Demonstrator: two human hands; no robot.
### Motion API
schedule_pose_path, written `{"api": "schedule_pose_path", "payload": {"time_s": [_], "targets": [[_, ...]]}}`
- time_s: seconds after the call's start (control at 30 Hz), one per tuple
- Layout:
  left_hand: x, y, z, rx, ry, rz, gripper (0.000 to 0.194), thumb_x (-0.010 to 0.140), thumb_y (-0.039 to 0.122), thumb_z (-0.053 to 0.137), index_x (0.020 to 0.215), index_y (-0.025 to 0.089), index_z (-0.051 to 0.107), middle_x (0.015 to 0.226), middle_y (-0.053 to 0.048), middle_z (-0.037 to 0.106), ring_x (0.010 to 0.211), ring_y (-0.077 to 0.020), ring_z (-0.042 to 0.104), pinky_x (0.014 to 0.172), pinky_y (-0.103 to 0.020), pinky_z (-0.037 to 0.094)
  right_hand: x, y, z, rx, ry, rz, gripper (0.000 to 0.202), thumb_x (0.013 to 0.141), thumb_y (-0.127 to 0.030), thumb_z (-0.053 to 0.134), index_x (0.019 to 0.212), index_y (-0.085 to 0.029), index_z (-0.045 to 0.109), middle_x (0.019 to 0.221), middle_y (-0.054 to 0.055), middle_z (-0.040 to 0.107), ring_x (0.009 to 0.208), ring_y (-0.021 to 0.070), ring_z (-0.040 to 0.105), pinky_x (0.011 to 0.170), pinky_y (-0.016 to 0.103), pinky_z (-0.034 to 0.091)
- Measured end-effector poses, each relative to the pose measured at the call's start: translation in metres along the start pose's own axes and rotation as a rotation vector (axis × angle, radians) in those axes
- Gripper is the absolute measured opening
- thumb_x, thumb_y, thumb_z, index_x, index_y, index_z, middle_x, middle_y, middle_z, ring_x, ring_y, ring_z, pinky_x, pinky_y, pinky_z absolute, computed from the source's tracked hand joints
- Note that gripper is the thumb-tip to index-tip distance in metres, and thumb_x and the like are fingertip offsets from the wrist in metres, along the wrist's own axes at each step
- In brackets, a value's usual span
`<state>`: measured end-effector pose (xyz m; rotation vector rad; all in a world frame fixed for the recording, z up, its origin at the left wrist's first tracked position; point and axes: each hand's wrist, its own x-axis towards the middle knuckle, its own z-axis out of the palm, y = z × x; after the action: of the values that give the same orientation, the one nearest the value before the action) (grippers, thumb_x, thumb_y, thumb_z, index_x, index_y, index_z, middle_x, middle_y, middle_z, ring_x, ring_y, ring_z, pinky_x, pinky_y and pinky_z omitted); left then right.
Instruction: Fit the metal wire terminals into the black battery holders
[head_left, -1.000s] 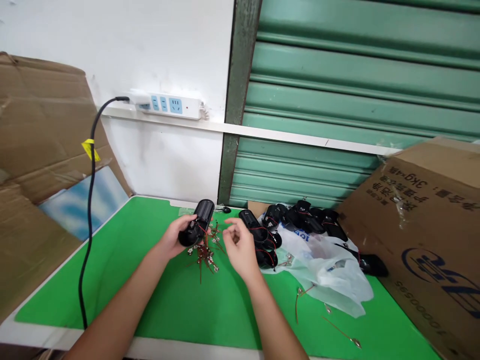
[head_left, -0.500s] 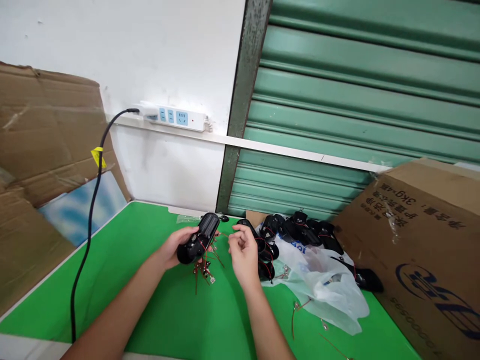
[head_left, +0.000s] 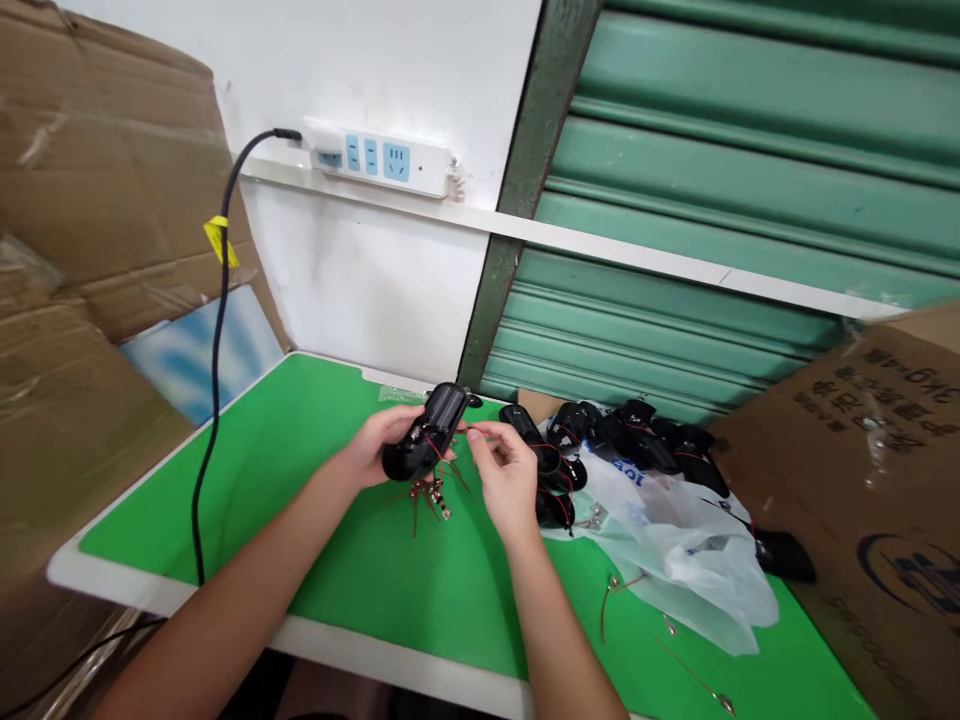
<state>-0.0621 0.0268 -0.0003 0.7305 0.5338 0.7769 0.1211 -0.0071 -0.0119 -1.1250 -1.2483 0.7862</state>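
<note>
My left hand (head_left: 375, 440) is closed around a glossy black plastic casing (head_left: 424, 436), held tilted above the green table top. A long ribbed recess shows on its face, and a red wire (head_left: 436, 448) hangs from it. My right hand (head_left: 504, 470) is just right of the casing, thumb and forefinger pinched on a thin reddish-brown wire (head_left: 463, 430). The wire's far end is hard to make out. Below the casing lies a small heap of wired metal contacts (head_left: 430, 494). Right of my right hand, more black casings (head_left: 529, 432) with red wires are piled up.
A crumpled white plastic bag (head_left: 697, 560) lies under part of the pile. Loose wired contacts (head_left: 613, 582) are scattered at the right. Cardboard boxes (head_left: 862, 480) flank the green table (head_left: 360, 590). A black cable (head_left: 217, 360) drops from the power strip (head_left: 397, 160).
My right hand has closed in on the casing, its fingertips now pinched on the thin wire. The whole view has tilted down, showing the table's front edge.
</note>
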Motion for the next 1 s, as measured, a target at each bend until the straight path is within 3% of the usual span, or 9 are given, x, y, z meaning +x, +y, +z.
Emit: {"api": "schedule_pose_path", "payload": {"time_s": [0.13,0.3,0.43,0.6,0.73,0.87,1.0], "targets": [[0.004,0.004,0.001,-0.053,0.169,0.123,0.04,0.094,0.032,0.047,0.115,0.007,0.071,0.097,-0.018,0.077,0.068,-0.0238,0.072,0.05,-0.031,0.058,0.0,0.003,-0.002,-0.113,0.017,-0.034,0.021,0.085,-0.039,0.063,0.085,-0.018,0.068,0.078,0.004,0.066,0.065,0.0139,0.055,0.056,0.025,0.044],[0.005,0.015,0.0,-0.111,0.382,0.258,0.042,0.097,0.031,0.04,0.116,0.008,0.069,0.102,-0.016,0.077,0.066,-0.0221,0.071,0.048,-0.032,0.057,-0.003,0.011,0.002,-0.35,-0.215,-0.059,0.014,0.081,-0.03,0.06,0.073,-0.019,0.066,0.073,0.003,0.068,0.061,0.0149,0.057,0.06,0.027,0.046],[0.01,0.011,-0.007,-0.062,0.359,0.25,0.041,0.096,0.036,0.045,0.117,0.012,0.069,0.097,-0.011,0.078,0.066,-0.0203,0.07,0.051,-0.028,0.055,-0.004,0.014,0.004,-0.453,-0.274,-0.067,0.015,0.081,-0.028,0.059,0.071,-0.02,0.067,0.07,0.003,0.068,0.059,0.0149,0.057,0.059,0.027,0.045],[0.017,-0.003,-0.017,0.092,0.388,0.139,0.032,0.087,0.033,0.054,0.095,0.01,0.074,0.08,-0.009,0.077,0.066,-0.0192,0.069,0.061,-0.026,0.054,0.001,0.011,-0.002,-0.36,-0.121,-0.072,0.014,0.08,-0.028,0.058,0.077,-0.019,0.069,0.082,0.006,0.073,0.065,0.0156,0.06,0.06,0.027,0.048],[0.017,-0.009,-0.016,0.291,0.4,0.148,0.019,0.073,0.023,0.062,0.083,0.012,0.074,0.074,-0.005,0.074,0.064,-0.0174,0.067,0.06,-0.024,0.05,0.005,0.009,-0.007,-0.222,-0.036,-0.024,0.017,0.081,-0.034,0.064,0.08,-0.018,0.069,0.081,0.006,0.072,0.064,0.015,0.059,0.057,0.027,0.047],[0.014,-0.01,-0.013,0.365,0.3,0.119,0.018,0.067,0.021,0.066,0.081,0.012,0.074,0.073,-0.007,0.076,0.064,-0.0193,0.069,0.06,-0.025,0.05,0.006,0.005,-0.008,-0.035,-0.085,0.105,0.03,0.079,-0.047,0.07,0.084,-0.017,0.07,0.076,0.004,0.07,0.054,0.012,0.054,0.044,0.024,0.041],[0.011,-0.011,-0.012,0.363,0.202,0.055,0.025,0.069,0.025,0.068,0.089,0.012,0.076,0.075,-0.01,0.077,0.066,-0.0225,0.072,0.06,-0.028,0.053,0.004,0.002,-0.006,-0.012,-0.108,0.087,0.03,0.08,-0.048,0.071,0.084,-0.017,0.071,0.078,0.004,0.07,0.054,0.0102,0.052,0.044,0.022,0.039]]}}
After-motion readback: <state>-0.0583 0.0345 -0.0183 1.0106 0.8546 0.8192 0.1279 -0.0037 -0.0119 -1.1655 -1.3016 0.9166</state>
